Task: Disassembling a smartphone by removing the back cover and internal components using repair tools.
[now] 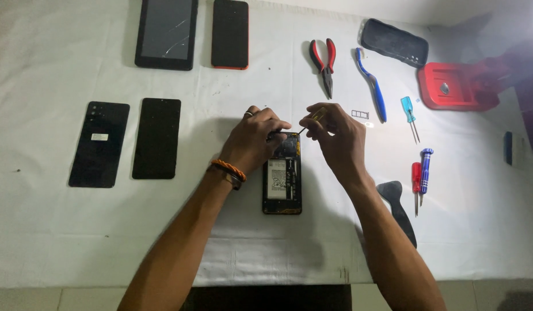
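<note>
From the head view, an opened phone (282, 177) lies back-side up near the middle of the white-covered bench (59, 242), its battery and circuit board exposed. The left hand (253, 138) rests clenched on the phone's far-left corner, pinning it down; an orange band circles that wrist. The right hand (334, 135) pinches a thin screwdriver (310, 122) (its yellowish handle shows between the fingers), the tip angled down toward the phone's far edge.

To the left, 2 dark phones (157, 138) lie side by side, well apart from the hands, with bare cloth between. At the far edge sit a tablet with a cracked screen (166, 33) and another dark phone (230, 33). Far right of the hands lie red-handled pliers (324, 62), a blue toothbrush (372, 86), a dark phone case (394, 42) and a red tray (457, 86). Just right of the right forearm lie a black pry tool (398, 207) and 2 small screwdrivers (421, 175). The near strip of the bench, up to its edge, is open cloth.
</note>
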